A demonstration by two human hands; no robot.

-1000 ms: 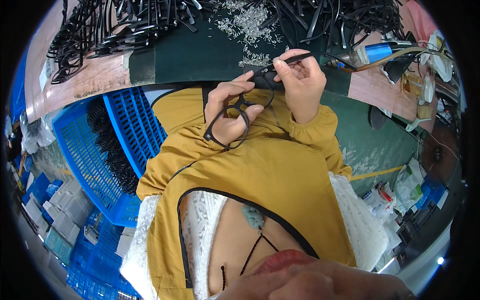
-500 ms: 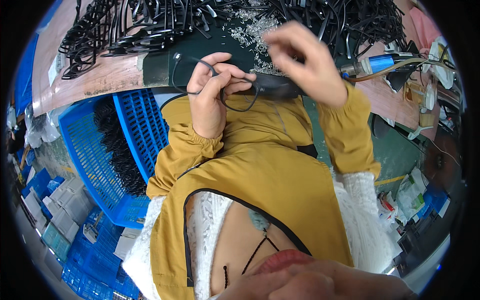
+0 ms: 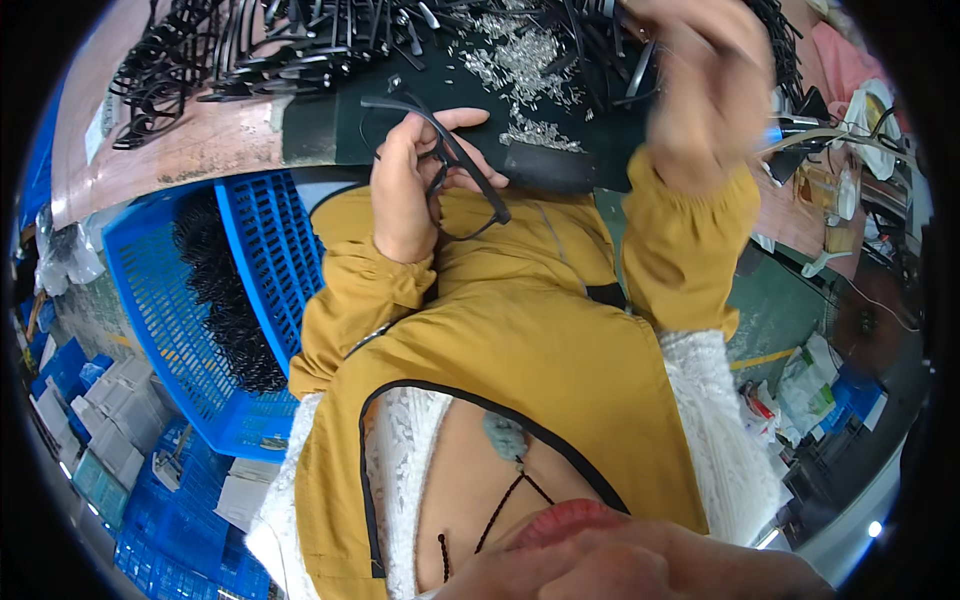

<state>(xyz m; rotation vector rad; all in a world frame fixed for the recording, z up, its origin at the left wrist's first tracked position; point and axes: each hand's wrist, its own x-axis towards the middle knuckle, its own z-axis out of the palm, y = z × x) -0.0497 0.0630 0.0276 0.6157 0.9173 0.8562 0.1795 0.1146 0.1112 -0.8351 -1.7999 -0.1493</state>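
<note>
Eyeglass frame, black, sits in the left hand over the near edge of the dark green mat, tilted, one arm pointing off to the left.

Farthest left, well below the level of the mat, pale boxes and blue crates are stacked. Nearer to the mat, below its left end, a blue slatted basket holds a black heap of pieces too small to make out. On the pinkish table, left of the mat, a tangle of black eyewear parts spreads, running on along the mat's far side. The left hand is half curled, thumb and fingers around the frame, at the mat's near edge. Toward the middle of the mat lie loose small silvery pieces, and just in front of them a dark block sits along the near edge.

More black strips lie to their right, partly covered by the right hand, raised over the mat's right part; it is blurred, so its grip cannot be told. Right of the mat are a blue-bodied tool, a whitish plastic bag and, farther back, pink cloth.
</note>
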